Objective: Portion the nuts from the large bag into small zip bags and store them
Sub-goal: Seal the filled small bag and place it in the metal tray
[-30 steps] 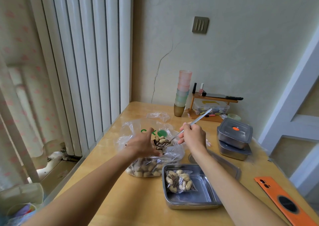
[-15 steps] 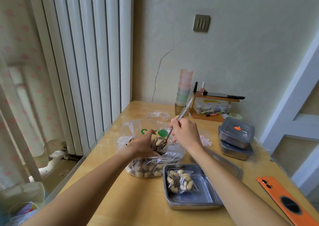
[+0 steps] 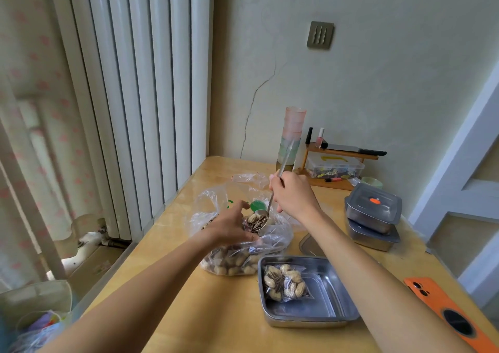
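Pinching the spoon (image 3: 270,203), the right hand (image 3: 293,196) had tipped it steeper than a second ago, nuts (image 3: 254,219) seemingly sliding into the little bag (image 3: 247,227) the left hand (image 3: 229,228) gripped over the big bag (image 3: 237,258).

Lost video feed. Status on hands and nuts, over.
Left hand grips small zip bag above large bag. Right hand holds spoon at its mouth. One filled bag in tray. Nothing blocking.

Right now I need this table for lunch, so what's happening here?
A person is portioning nuts. The right hand holds a loaded spoon at a small bag gripped by the left hand, above the large bag. One filled bag already lies in the metal tray.
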The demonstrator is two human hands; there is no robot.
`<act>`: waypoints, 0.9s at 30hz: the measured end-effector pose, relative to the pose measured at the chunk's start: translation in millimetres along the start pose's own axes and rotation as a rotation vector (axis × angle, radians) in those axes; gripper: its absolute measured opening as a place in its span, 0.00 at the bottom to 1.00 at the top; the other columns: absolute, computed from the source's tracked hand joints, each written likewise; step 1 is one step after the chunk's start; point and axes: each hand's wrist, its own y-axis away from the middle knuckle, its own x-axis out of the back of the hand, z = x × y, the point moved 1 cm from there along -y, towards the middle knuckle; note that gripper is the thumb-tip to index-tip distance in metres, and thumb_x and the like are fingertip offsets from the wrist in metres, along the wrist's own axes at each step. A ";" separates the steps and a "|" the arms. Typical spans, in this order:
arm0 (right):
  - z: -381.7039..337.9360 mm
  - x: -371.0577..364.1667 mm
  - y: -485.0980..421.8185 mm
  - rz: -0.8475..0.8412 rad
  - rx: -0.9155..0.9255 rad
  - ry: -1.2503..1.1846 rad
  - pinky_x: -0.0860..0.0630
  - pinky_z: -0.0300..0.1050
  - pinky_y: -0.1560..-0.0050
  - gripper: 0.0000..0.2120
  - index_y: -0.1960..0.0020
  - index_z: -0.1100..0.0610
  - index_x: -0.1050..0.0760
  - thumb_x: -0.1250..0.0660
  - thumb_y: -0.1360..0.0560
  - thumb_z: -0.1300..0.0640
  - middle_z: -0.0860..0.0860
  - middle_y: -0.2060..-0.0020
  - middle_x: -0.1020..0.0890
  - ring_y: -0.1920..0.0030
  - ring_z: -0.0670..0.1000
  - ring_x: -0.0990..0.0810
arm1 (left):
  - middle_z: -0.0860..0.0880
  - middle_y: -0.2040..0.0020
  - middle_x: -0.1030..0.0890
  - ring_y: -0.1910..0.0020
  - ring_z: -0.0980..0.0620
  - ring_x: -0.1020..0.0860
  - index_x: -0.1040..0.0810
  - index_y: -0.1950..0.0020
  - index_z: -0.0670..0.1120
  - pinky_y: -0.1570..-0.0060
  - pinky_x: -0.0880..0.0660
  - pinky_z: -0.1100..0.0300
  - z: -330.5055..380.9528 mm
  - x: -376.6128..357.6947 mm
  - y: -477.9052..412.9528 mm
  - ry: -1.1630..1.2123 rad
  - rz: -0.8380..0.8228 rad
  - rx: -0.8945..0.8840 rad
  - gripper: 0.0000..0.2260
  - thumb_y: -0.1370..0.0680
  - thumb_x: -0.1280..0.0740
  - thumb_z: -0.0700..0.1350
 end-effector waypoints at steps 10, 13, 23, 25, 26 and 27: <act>-2.7 -8.5 3.6 0.023 0.098 -0.016 0.20 0.57 0.62 0.21 0.59 0.62 0.22 0.43 0.15 0.52 0.55 0.72 0.21 0.69 0.57 0.19 | 0.51 0.53 0.24 0.57 0.58 0.24 0.37 0.26 0.45 0.65 0.30 0.69 -5.1 -4.5 -2.3 0.166 -0.001 0.082 0.39 0.29 0.19 0.52; -2.9 -9.2 5.1 0.066 0.133 -0.024 0.21 0.57 0.63 0.21 0.60 0.61 0.22 0.41 0.15 0.52 0.53 0.72 0.22 0.69 0.56 0.20 | 0.52 0.51 0.23 0.58 0.61 0.25 0.36 0.28 0.45 0.69 0.29 0.72 -4.8 -4.1 -1.6 0.184 0.002 0.086 0.38 0.29 0.20 0.53; -9.4 -4.7 5.4 0.063 0.237 0.025 0.27 0.54 0.66 0.22 0.68 0.53 0.33 0.42 0.16 0.50 0.50 0.73 0.26 0.68 0.58 0.25 | 0.48 0.46 0.21 0.53 0.54 0.21 0.31 0.31 0.46 0.59 0.27 0.68 -3.9 -4.3 -1.9 0.139 -0.002 0.033 0.31 0.28 0.19 0.47; -10.4 -3.8 6.0 0.066 0.229 0.022 0.27 0.54 0.65 0.22 0.68 0.53 0.32 0.41 0.15 0.51 0.51 0.73 0.26 0.68 0.58 0.25 | 0.51 0.48 0.21 0.54 0.57 0.21 0.29 0.31 0.46 0.59 0.26 0.70 -4.1 -5.2 -2.2 0.142 -0.009 0.018 0.29 0.28 0.20 0.43; -10.3 -3.4 6.1 0.076 0.220 0.018 0.27 0.54 0.65 0.21 0.67 0.54 0.29 0.41 0.15 0.52 0.52 0.72 0.25 0.68 0.58 0.24 | 0.53 0.49 0.21 0.54 0.58 0.21 0.28 0.31 0.46 0.59 0.26 0.70 -3.5 -5.5 -1.4 0.147 -0.014 0.015 0.28 0.27 0.21 0.42; -9.6 -3.3 6.1 0.091 0.207 0.016 0.26 0.54 0.65 0.21 0.64 0.56 0.26 0.41 0.15 0.52 0.53 0.71 0.23 0.67 0.59 0.24 | 0.54 0.49 0.21 0.54 0.60 0.21 0.28 0.31 0.46 0.59 0.25 0.71 -3.5 -5.8 -1.1 0.163 -0.017 0.015 0.27 0.27 0.21 0.41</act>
